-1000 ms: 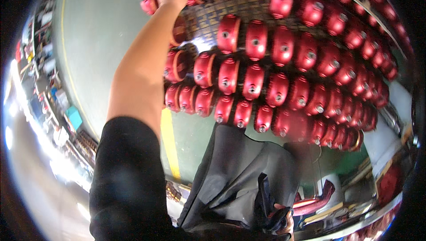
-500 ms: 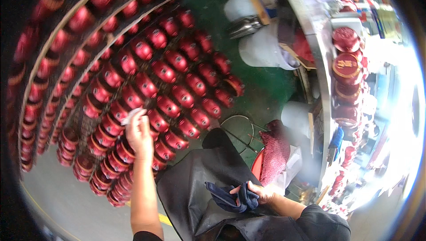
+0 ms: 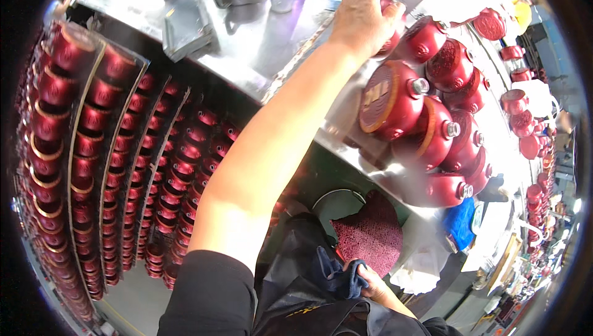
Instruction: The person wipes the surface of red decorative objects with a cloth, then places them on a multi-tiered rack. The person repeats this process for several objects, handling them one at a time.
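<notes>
Along the left side, columns of glossy dark-red round bottles run downward. Next to them, a grey box-like metal piece sits near the edge of a shiny metal table. At the lower middle, a crumpled dark-blue cloth is bunched in the right hand, whose fingers close around it. Well above, over the table, the left hand curls over a small-looking, mostly hidden red round bottle; the bottle lies directly beneath the fingers, far from the right hand, and whether the left hand clasps it or only touches it cannot be told. Just beyond, to the right, a cluster of red round bottles with clear necks crowds the table, a bright-blue cloth near its lower end.
</notes>
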Demonstrator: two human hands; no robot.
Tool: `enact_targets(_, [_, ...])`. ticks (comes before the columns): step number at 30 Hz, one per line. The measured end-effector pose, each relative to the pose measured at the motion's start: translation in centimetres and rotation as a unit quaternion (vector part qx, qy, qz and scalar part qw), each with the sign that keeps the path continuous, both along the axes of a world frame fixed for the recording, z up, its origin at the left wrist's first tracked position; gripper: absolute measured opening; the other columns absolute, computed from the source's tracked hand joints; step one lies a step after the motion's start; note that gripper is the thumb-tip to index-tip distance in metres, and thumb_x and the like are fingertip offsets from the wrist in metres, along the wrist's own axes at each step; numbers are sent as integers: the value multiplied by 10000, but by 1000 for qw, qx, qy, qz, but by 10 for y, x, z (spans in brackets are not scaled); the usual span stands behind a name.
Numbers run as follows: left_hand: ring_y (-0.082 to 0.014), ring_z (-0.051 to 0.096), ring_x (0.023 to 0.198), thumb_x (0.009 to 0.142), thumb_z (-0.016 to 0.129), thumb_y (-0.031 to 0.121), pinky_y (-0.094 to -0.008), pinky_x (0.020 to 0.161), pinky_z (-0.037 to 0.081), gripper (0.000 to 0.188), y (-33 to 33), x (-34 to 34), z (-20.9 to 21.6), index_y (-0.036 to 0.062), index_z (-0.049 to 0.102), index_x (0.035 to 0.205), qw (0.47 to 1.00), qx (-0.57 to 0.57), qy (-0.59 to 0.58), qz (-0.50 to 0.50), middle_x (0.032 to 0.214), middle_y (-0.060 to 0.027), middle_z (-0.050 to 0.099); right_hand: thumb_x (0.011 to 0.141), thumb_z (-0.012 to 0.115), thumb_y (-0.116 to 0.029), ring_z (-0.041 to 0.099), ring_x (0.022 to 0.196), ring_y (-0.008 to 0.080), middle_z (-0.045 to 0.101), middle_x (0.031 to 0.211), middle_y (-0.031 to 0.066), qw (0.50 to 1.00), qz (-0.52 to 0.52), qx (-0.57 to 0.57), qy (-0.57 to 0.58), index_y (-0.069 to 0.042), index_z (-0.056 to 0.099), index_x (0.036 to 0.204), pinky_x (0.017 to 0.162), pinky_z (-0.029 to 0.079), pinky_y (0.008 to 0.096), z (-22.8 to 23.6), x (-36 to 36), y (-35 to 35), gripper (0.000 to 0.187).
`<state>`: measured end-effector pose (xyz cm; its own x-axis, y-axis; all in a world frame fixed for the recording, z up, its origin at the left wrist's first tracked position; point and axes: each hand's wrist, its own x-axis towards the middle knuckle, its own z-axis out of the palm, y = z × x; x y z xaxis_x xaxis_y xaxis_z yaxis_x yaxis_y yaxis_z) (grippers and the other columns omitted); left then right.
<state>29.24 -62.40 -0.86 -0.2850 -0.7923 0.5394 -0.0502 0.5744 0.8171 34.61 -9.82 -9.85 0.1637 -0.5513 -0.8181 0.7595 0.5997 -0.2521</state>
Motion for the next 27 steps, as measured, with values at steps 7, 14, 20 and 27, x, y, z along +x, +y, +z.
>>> enact_targets(7, [-370, 651, 880, 828, 673, 315, -434, 822, 521, 356, -27, -63, -29, 18, 651, 1021, 987, -91, -127, 21, 910, -218, 673, 873, 633, -530, 656, 856, 149, 670, 965, 67, 997, -71, -26, -14, 11, 566, 1197, 776, 534, 285, 8, -28, -1, 633])
enact_targets(14, [-236, 655, 858, 899, 658, 243, -326, 803, 502, 233, -41, -13, -27, 31, 654, 997, 999, 12, -23, 34, 930, -130, 693, 920, 495, -594, 640, 1007, 207, 634, 1150, 135, 995, -46, -62, -64, 30, 489, 1314, 897, 511, 330, 25, -47, -25, 738])
enact_targets(20, [-100, 587, 910, 969, 607, 172, -248, 844, 478, 207, -24, 79, -4, -3, 624, 1078, 960, 185, 204, -41, 1018, -42, 646, 775, 711, -433, 645, 916, 205, 631, 1067, 118, 997, -8, -71, -35, 3, 496, 1302, 852, 524, 313, 45, -47, -66, 717])
enact_targets(27, [-238, 626, 1074, 1016, 495, 204, -380, 964, 506, 279, 67, 215, 38, -38, 583, 1124, 914, 273, 300, -23, 1157, -164, 643, 795, 720, -254, 554, 943, 169, 516, 1056, 63, 979, 5, -199, 38, -116, 388, 1266, 795, 498, 302, 76, -15, -147, 592])
